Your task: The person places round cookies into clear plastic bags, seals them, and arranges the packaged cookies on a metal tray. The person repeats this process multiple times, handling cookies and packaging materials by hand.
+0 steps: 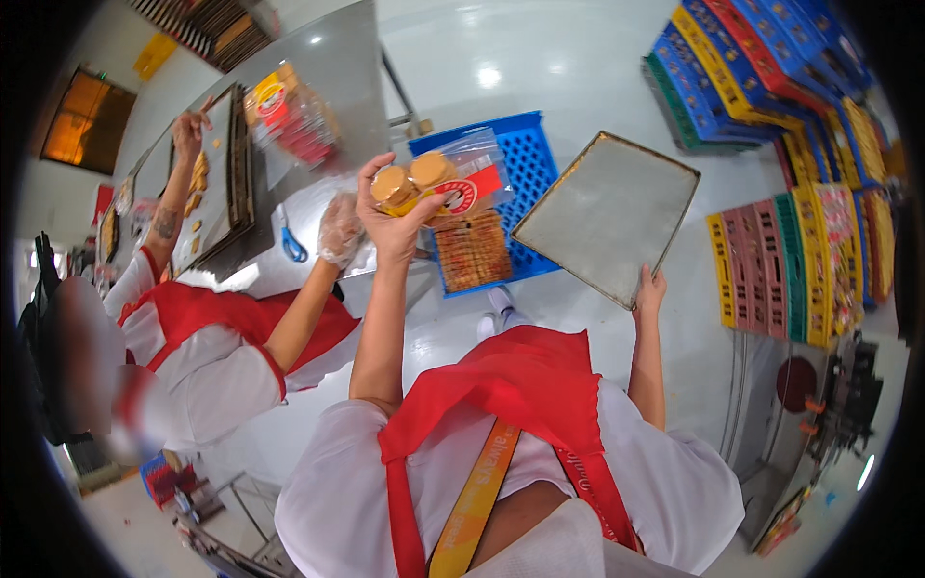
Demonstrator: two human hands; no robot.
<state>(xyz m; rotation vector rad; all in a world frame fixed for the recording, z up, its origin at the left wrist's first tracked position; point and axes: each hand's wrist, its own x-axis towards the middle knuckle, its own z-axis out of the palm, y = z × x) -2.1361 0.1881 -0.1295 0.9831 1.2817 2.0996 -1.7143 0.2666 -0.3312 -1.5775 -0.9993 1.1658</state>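
My left hand is raised, its fingers wrapped round a clear plastic pack of round golden biscuits with a red and yellow label. My right hand grips the near corner of a flat metal baking tray, which is tilted and bare on its upper face. Below the pack and left of the tray, a blue plastic crate with a lattice bottom holds several packs of brown baked goods. The thumb of my right hand lies along the tray's rim.
On the left, a co-worker in a red apron leans over a steel table. The table bears more biscuit packs, blue-handled scissors and a dark tray of baked pieces. Stacked coloured crates stand at the right.
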